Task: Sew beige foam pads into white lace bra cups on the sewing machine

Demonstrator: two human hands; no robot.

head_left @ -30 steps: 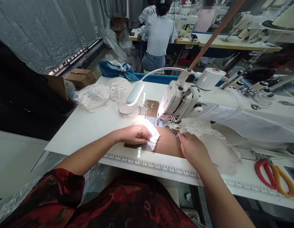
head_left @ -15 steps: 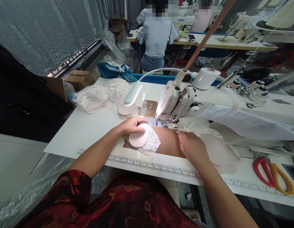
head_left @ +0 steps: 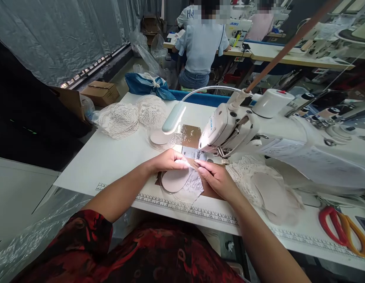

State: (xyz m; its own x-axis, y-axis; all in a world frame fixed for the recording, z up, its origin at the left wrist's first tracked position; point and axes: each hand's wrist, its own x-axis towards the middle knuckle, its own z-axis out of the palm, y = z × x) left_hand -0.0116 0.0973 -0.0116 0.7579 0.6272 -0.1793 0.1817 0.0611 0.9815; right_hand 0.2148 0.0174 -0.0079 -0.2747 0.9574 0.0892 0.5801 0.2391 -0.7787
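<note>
My left hand (head_left: 172, 160) pinches the top edge of a white lace piece (head_left: 195, 184), which has a smooth oval cup pad (head_left: 176, 180) on it. The lace lies on a brown plate (head_left: 210, 190) set in the table. Just right of the lace's top edge, my right hand (head_left: 214, 175) has its thumb and fingers pressed together. A thin dark thing shows at its fingertips, too small to name. Behind both hands stands the white sewing machine head (head_left: 218, 127), its needle area close to my fingers.
Lace cups (head_left: 119, 120) lie at the table's back left, and more lace pieces (head_left: 269, 190) lie right of my right hand. Scissors (head_left: 344, 230) with red and orange handles rest at the right. A lamp (head_left: 173, 118) hangs over the table. Another person (head_left: 197, 47) sits ahead.
My right hand has moved left from the brown plate to the lace's top edge, its fingers now closed. My left hand has shifted slightly right and down, gathering that edge. The view has turned slightly.
</note>
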